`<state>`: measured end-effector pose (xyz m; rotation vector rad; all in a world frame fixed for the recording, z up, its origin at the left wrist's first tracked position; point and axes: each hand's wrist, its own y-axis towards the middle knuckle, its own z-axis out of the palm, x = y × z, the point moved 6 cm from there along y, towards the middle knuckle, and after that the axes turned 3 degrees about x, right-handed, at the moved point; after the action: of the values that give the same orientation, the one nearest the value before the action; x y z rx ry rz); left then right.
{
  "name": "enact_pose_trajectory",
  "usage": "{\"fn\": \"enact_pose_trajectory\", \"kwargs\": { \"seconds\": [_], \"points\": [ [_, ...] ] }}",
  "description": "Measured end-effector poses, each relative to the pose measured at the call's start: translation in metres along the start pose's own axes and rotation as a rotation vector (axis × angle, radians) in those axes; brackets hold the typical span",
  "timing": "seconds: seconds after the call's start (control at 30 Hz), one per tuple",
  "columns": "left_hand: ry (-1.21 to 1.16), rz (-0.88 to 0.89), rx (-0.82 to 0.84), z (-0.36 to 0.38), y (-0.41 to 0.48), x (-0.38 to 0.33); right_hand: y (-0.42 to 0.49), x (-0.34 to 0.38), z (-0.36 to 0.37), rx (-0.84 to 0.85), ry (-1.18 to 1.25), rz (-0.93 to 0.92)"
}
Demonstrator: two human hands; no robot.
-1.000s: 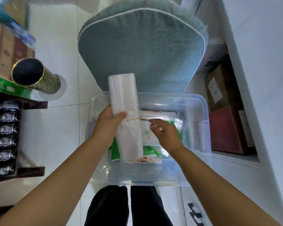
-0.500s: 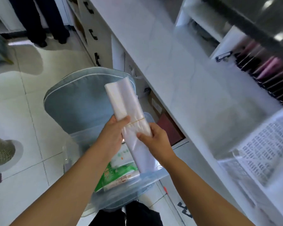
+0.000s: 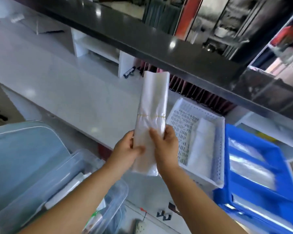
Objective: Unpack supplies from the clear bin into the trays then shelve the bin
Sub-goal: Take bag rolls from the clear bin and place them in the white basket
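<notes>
The bundle of bags [image 3: 152,122] is translucent milky white, cinched by a thin yellow rubber band [image 3: 150,116]. A white tray [image 3: 220,149] shows a perforated slot pattern beside a bright blue tray [image 3: 281,159]. The worktop [image 3: 66,92] is pale grey-white; the raised ledge [image 3: 159,48] is glossy black.

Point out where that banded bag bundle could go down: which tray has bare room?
White perforated tray: its left half is bare mesh, bordered by its left wall and the folded bags along its right side. Blue tray: crowded, clear packs in every visible compartment. Both hands, left hand and right hand, hold the bundle.
</notes>
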<state>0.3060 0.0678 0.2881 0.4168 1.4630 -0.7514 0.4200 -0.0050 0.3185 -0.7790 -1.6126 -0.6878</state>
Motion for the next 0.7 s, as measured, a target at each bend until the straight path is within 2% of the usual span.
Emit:
{"fn": "enact_pose_trajectory", "kwargs": {
  "seconds": [0.13,0.3,0.4,0.47,0.57,0.7],
  "points": [
    [0.172,0.019,0.060,0.050,0.047,-0.010,0.042,-0.012,-0.051,-0.160,0.045,0.120],
    [0.395,0.017,0.139,0.093,0.082,-0.002,0.099,-0.041,-0.098,-0.240,0.031,0.303],
    [0.534,0.036,0.112,0.102,0.091,0.003,0.121,-0.064,-0.103,-0.196,-0.015,0.398],
    [0.729,0.096,0.102,0.106,0.096,0.004,0.126,-0.077,-0.099,-0.164,-0.041,0.430],
    [0.999,0.142,0.167,0.115,0.096,0.010,0.128,-0.091,-0.094,-0.092,-0.119,0.457],
    [1.194,0.164,0.277,0.126,0.094,0.009,0.130,-0.095,-0.094,0.045,-0.346,0.408]
  ]
}}
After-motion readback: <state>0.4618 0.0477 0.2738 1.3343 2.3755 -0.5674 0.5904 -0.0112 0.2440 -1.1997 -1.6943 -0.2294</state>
